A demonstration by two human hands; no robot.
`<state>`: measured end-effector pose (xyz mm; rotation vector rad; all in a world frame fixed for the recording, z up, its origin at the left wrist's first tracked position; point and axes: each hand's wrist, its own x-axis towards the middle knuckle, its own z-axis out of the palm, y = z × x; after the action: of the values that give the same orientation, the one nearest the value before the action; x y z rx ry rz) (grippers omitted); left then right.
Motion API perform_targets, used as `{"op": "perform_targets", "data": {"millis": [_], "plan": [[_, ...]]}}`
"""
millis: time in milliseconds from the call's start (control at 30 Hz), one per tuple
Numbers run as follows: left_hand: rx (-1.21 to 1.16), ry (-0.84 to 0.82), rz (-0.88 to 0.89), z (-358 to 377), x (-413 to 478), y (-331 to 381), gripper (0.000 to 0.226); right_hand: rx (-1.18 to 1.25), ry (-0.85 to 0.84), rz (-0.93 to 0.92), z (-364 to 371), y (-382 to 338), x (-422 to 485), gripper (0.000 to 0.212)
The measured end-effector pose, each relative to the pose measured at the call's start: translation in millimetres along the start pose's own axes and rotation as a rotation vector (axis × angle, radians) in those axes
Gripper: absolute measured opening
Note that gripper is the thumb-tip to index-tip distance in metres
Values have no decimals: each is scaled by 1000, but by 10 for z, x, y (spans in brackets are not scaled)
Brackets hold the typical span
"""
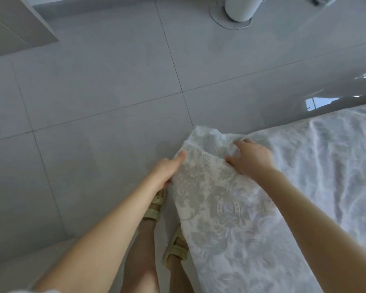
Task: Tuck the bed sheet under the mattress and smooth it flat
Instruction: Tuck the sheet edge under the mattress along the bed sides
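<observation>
A white sheet [325, 157] with a faint woven pattern covers the bed at the right. The mattress corner [211, 199], with a grey floral pattern, shows through the cloth at centre. My left hand [167, 170] holds the sheet's edge at the corner's left side, thumb along the fabric. On top of the corner my right hand [249, 159] grips a bunched fold of sheet [211, 140]. The sheet further right lies wrinkled.
Grey tiled floor [106, 98] fills the left and top. A white fan base [232, 15] stands at the top. A pale cabinet corner [15, 28] sits top left. My sandalled feet [173, 246] stand close to the mattress side.
</observation>
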<state>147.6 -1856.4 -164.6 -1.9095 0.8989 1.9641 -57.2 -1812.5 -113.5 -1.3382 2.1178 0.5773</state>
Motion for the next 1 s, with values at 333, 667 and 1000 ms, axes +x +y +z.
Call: {"op": "perform_targets", "data": {"millis": [333, 667, 1000], "plan": [[131, 292, 114, 100, 570, 383, 45, -337, -269, 133, 270, 15, 716, 13], [-209, 266, 407, -644, 131, 403, 20, 21, 572, -21, -375, 68, 564, 16], [-293, 257, 1131, -871, -934, 529, 13, 567, 1325, 0, -942, 110, 83, 14]]}}
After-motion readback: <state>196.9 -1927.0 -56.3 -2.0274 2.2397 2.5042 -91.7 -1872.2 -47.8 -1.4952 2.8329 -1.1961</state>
